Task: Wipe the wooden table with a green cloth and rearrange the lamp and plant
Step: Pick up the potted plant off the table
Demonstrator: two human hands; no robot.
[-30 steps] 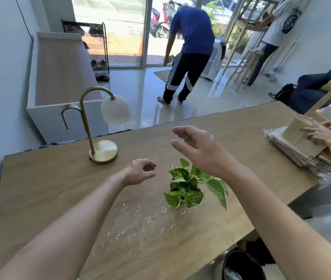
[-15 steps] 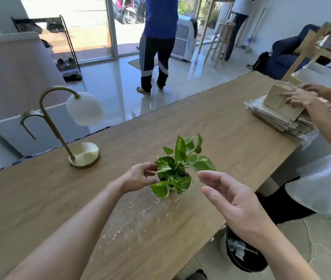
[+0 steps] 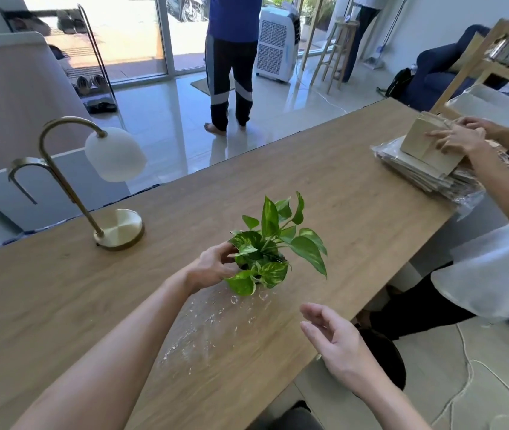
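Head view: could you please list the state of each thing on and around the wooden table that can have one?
Plant: upright on the table, left hand at its side.
Lamp: upright, unlit, untouched.
Wooden table: wet, droplets near the plant.
Left hand: curled around the plant's base.
Right hand: open, empty.
Paper stack: under another person's hands.

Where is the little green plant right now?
The plant sits near the middle of the wooden table, right of the brass lamp. The left hand touches its left side, and water droplets lie just in front.
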